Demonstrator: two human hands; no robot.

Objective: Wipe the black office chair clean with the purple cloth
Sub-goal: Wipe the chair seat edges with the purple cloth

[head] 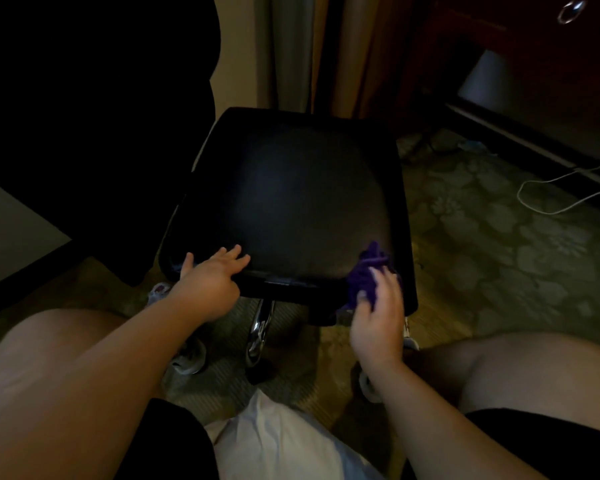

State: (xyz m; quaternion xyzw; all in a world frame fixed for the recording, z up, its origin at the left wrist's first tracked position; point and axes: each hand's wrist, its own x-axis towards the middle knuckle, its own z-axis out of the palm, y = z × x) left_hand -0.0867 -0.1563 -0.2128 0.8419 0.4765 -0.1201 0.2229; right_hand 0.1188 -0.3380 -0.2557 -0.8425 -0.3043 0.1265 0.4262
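Here, I saw left hand [210,282] lying flat, splayed, arm outstretched, on front-left edge of black office chair seat [291,195]; right hand [378,315], blurred, clutched purple cloth [366,271] against seat's front-right corner.

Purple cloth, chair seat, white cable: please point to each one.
purple cloth [369,263], head view, bunched upper part.
chair seat [291,199], head view, middle of its top.
white cable [553,213], head view, bottom of its loop.

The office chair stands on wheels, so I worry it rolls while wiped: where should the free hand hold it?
Grip the seat by its near-left front edge, from the front: that rim faces the person and is clear of the purple cloth at the right corner. The left hand rests there.
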